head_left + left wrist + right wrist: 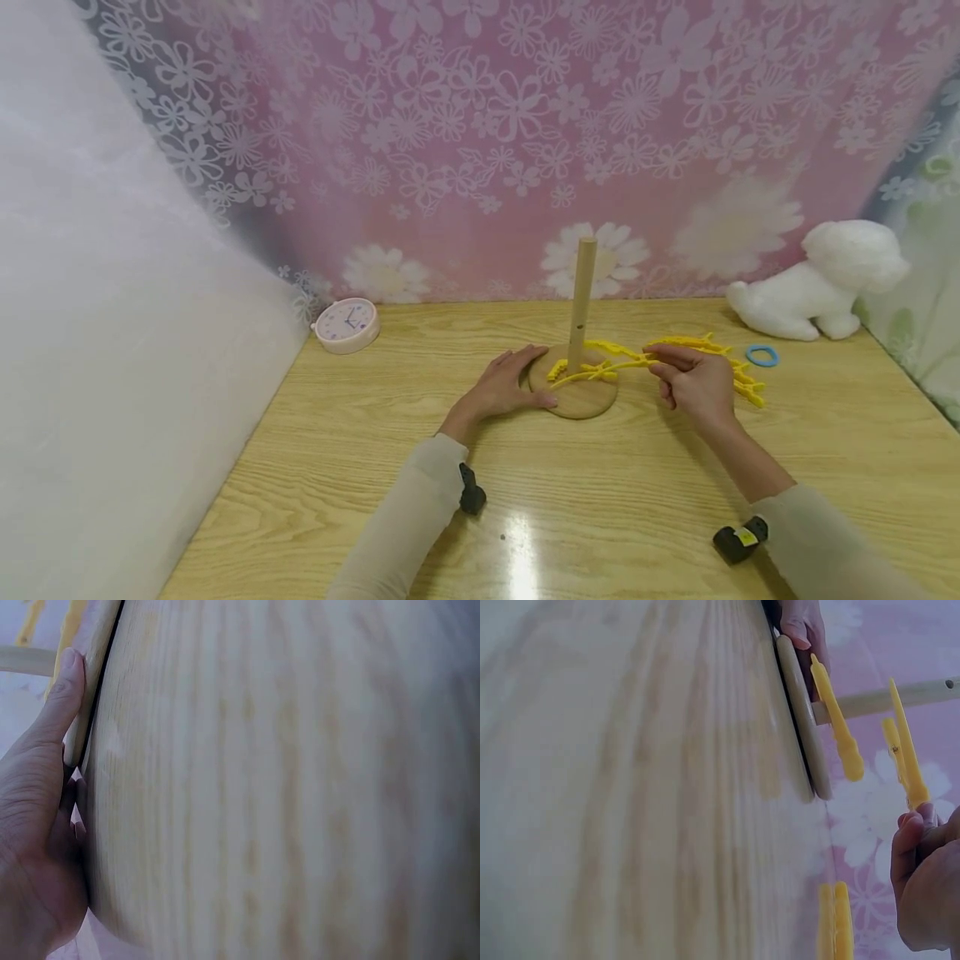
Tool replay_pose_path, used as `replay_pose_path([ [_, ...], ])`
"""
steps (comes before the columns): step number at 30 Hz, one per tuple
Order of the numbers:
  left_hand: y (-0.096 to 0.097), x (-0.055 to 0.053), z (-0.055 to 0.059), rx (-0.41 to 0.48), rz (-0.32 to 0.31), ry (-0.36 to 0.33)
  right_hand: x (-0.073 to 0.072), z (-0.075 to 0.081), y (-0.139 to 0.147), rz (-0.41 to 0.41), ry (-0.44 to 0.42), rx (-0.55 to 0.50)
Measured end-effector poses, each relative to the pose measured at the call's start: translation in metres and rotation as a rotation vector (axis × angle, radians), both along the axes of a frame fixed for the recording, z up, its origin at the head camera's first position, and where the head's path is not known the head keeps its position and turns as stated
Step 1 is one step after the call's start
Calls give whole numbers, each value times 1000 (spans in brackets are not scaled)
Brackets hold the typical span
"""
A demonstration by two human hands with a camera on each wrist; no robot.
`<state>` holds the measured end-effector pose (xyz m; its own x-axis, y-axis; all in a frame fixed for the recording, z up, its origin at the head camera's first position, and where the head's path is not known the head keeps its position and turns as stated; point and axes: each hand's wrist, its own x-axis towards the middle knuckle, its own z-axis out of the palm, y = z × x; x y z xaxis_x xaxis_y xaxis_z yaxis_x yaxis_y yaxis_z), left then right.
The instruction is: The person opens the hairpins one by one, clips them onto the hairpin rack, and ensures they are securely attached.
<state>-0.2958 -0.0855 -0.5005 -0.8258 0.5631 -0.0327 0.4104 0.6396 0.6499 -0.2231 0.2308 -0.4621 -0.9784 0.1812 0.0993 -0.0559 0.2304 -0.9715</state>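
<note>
A round wooden base (pixel 581 406) lies on the table with an upright wooden post (pixel 582 292) rising from it. My left hand (pixel 501 388) holds the base by its left rim, the thumb (pixel 69 682) on its top edge. One yellow branch-shaped piece (pixel 838 724) sits low around the post, close over the base. My right hand (pixel 697 387) pinches the end of a second yellow branch-shaped piece (pixel 904 742) between thumb and fingertips. That piece's forked arms reach left toward the post, higher than the one on the base.
More yellow branch pieces (pixel 746 387) lie behind and right of my right hand. Beyond them is a blue ring (pixel 762 356). A white plush dog (pixel 821 283) sits at the back right, a pink clock (pixel 347 326) at the back left. A floral curtain (pixel 480 150) hangs behind the table.
</note>
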Motion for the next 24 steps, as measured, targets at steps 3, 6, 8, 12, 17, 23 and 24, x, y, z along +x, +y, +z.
replay_pose_path([
  [3,0,0,-1,-1,-2,-1,-4,-1,-7,-14,-2,28],
  [6,0,0,0,-10,0,-2,-9,-1,-13,-9,-13,45],
  [8,0,0,0,-11,2,-4,-12,-2,-17,-2,-30,46],
  [12,0,0,1,-10,7,-9,-19,-4,-25,10,-49,53],
  [17,0,1,1,-9,15,-12,-24,-7,-34,27,-47,57],
  [23,0,1,1,-12,31,-19,-26,-9,-40,52,-40,44],
  [24,0,1,2,-15,34,-19,-26,-9,-41,54,-40,41],
])
